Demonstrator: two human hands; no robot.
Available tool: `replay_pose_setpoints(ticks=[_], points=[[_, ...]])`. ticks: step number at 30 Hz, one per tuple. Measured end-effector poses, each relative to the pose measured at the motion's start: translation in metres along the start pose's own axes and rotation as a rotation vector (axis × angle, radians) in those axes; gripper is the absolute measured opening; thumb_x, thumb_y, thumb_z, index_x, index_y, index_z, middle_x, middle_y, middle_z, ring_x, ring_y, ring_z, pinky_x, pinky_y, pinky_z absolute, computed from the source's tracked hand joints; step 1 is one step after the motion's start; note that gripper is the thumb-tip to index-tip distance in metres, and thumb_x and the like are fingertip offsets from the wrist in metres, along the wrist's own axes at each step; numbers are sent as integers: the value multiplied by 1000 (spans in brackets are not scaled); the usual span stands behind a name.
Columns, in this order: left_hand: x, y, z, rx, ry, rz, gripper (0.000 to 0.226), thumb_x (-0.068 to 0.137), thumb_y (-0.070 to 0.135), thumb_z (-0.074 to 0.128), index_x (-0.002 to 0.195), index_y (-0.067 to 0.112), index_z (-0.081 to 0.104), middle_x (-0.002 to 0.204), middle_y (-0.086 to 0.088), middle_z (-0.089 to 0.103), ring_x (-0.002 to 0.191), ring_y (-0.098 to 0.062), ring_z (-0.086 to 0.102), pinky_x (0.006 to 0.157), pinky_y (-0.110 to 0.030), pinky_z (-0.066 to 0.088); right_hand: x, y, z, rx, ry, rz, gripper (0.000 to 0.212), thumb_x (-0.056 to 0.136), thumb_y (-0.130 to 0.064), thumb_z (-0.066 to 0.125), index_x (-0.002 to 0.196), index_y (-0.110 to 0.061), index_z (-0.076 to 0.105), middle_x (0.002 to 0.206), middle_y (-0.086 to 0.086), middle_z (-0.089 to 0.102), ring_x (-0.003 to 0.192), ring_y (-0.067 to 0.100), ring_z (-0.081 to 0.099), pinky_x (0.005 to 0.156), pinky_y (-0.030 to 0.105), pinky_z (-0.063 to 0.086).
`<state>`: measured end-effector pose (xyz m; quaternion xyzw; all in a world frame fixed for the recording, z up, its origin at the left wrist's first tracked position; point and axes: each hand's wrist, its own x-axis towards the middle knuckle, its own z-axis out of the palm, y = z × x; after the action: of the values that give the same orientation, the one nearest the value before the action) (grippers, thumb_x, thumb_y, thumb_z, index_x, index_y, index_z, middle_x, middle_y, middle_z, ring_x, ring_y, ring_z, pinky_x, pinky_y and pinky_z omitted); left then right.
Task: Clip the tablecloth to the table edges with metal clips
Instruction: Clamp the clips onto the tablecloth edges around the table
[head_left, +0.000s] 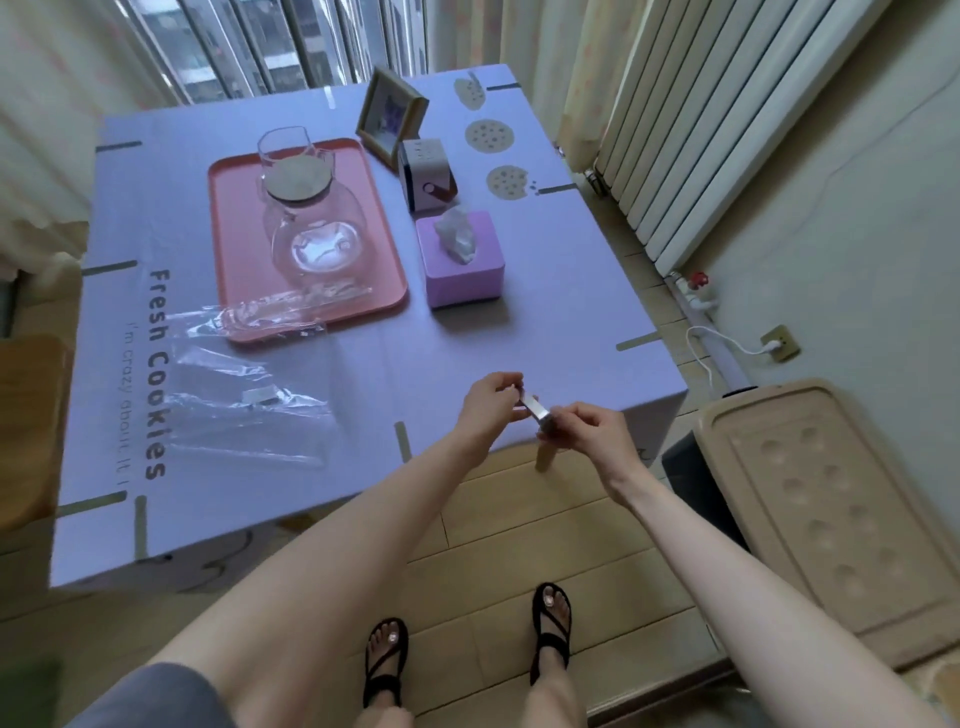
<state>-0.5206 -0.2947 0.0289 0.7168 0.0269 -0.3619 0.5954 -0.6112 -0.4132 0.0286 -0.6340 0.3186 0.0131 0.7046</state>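
Observation:
A lilac tablecloth (415, 353) printed "Fresh Cookies" covers the square table. Several metal clips sit along its edges, such as one at the near edge (402, 440) and one on the right edge (637, 341). Both hands hold one shiny metal clip (535, 407) just above the near edge, toward the right corner. My left hand (491, 402) pinches its far end. My right hand (587, 428) grips its near end over the table edge.
A pink tray (228, 208) carries a glass carafe (311, 228) and a glass. A purple tissue box (464, 260), small white box (427, 174) and picture frame (389, 117) stand behind. A clear plastic bag (244, 395) lies left. A radiator (727, 119) and beige stool (821, 499) stand right.

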Motion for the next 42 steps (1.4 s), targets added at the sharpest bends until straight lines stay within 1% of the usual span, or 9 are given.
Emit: replay_pose_setpoints(ticks=[5,9,12,15,18,21,27,35,42], points=[[10,1,62,44,35,11,42,83,7,64,123,4,55,108,-7,57,93,-19,60,95,-33,49,15,-3,-51,16,18,66,11,90,-5,59,83,1,63,76,18,62,68,30,62,65,30,58],[16,-1,98,62,58,-3,48,80,10,66,126,13,53,120,0,57,109,-17,57,92,-27,45,26,-3,-80,-32,76,110,7,86,4,60,90,-1,59,72,12,62,57,25,62,59,32,58],[24,-3,118,42,87,-32,56,72,16,70,125,17,51,120,-3,62,109,-17,60,95,-36,48,34,0,-95,-57,117,136,9,87,4,57,93,-3,59,74,12,62,52,20,61,52,26,55],[31,0,133,100,107,-27,47,79,16,67,123,17,52,117,-3,63,108,-15,59,88,-30,49,43,4,-103,-54,151,156,8,89,2,57,94,4,62,77,15,63,50,17,60,51,24,54],[36,-3,141,373,74,121,47,84,29,65,126,13,52,129,-3,53,124,-17,43,102,-31,38,50,9,-108,-23,184,167,8,90,3,54,86,2,61,69,12,61,50,18,58,49,23,53],[42,-12,145,617,-3,238,69,78,49,62,133,11,45,139,-5,44,135,-25,30,107,-32,25,58,19,-114,16,177,210,20,90,6,51,75,-4,58,65,9,58,54,21,54,50,24,53],[45,-41,151,822,-42,308,73,87,39,60,148,16,24,157,0,15,146,-18,3,116,-36,-1,64,42,-124,65,226,257,8,92,1,53,91,2,60,71,10,57,57,18,55,51,20,54],[41,-41,158,1096,-24,385,63,93,47,45,147,19,26,156,7,18,146,-24,2,116,-45,5,64,53,-130,46,131,275,15,94,-8,51,87,-4,64,73,10,58,64,17,54,55,21,50],[39,-39,155,1121,-35,412,67,90,49,45,145,15,30,154,4,24,145,-26,7,117,-47,10,62,50,-132,86,120,273,26,93,-7,56,67,-7,54,53,2,48,47,9,43,43,13,39]])
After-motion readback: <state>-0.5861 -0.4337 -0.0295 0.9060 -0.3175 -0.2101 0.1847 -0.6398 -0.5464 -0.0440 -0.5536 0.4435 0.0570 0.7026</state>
